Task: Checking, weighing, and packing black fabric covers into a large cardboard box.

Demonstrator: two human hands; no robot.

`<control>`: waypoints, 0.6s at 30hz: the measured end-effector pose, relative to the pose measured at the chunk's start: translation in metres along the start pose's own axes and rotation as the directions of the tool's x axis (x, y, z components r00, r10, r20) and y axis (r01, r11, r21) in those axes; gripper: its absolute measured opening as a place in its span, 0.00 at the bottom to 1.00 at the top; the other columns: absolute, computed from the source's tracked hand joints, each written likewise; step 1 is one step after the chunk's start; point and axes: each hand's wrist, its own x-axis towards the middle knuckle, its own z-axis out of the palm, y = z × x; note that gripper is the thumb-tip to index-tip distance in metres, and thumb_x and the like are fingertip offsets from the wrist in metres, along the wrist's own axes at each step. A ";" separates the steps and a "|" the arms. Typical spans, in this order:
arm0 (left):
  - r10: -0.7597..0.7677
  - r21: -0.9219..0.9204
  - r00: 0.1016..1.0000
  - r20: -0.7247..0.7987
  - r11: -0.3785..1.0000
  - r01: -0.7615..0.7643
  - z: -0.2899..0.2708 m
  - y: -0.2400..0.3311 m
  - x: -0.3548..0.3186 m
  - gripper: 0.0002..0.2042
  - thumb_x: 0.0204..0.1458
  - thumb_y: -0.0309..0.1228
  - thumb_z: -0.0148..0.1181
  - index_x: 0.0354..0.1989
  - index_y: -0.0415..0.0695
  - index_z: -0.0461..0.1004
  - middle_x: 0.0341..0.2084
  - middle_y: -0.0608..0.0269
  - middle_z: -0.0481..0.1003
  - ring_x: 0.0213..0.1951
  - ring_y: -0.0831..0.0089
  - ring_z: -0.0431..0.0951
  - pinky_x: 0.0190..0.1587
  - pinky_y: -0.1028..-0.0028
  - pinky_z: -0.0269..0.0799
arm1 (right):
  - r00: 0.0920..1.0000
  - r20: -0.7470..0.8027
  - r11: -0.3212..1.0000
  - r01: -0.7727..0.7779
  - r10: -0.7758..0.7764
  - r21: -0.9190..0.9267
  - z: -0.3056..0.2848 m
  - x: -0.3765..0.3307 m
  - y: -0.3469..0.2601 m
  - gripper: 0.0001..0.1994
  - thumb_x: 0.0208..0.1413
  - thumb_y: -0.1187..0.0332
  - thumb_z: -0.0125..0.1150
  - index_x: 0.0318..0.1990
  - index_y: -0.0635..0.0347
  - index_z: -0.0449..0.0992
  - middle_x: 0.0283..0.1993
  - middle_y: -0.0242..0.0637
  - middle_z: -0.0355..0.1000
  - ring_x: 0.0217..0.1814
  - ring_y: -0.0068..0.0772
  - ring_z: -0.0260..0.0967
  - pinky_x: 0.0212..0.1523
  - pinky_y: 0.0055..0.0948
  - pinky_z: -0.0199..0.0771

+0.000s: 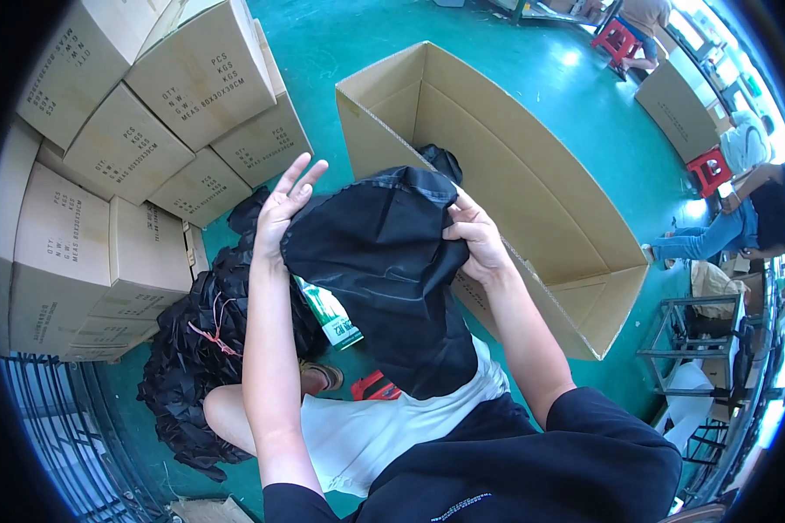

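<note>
A piece of black fabric is spread in front of me, and its lower part hangs down over my lap. My right hand pinches its upper right edge between thumb and fingers. On the other side my left hand has its fingers stretched apart, with the fabric's left edge against the palm and wrist. Beside my left forearm lies a large heap of black fabric pieces with a pink string on it. Below the held fabric a green and white packet shows in part.
A long open cardboard box stands just ahead to the right, with some black fabric at its near edge. Closed cartons are stacked at the left. Under me is a red stool. Other people sit at the far right near a metal-framed table.
</note>
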 end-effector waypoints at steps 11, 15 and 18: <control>-0.298 -0.277 0.897 -0.328 0.938 0.211 -0.033 -0.041 -0.029 0.19 0.64 0.37 0.49 0.56 0.36 0.67 0.50 0.49 0.76 0.53 0.58 0.76 0.56 0.60 0.72 | 0.933 -0.330 0.989 -0.129 0.146 0.073 -0.040 -0.004 0.020 0.27 0.47 0.86 0.51 0.59 0.62 0.71 0.46 0.35 0.67 0.47 0.31 0.69 0.57 0.32 0.72; -0.188 -0.335 0.937 -0.296 0.939 0.082 -0.028 -0.042 -0.064 0.20 0.62 0.36 0.52 0.59 0.38 0.65 0.54 0.51 0.74 0.55 0.60 0.75 0.59 0.62 0.70 | 0.919 -0.365 0.989 -0.146 0.150 0.038 -0.035 -0.020 0.026 0.25 0.49 0.86 0.52 0.58 0.64 0.69 0.48 0.42 0.71 0.50 0.33 0.70 0.55 0.32 0.74; -0.135 -0.281 0.960 -0.244 0.958 0.063 -0.005 -0.049 -0.082 0.24 0.58 0.33 0.59 0.61 0.41 0.64 0.54 0.54 0.73 0.54 0.64 0.75 0.59 0.66 0.68 | 0.887 -0.428 0.985 -0.163 0.174 0.063 -0.039 -0.035 0.038 0.26 0.50 0.85 0.53 0.60 0.66 0.66 0.49 0.44 0.71 0.50 0.35 0.71 0.54 0.33 0.75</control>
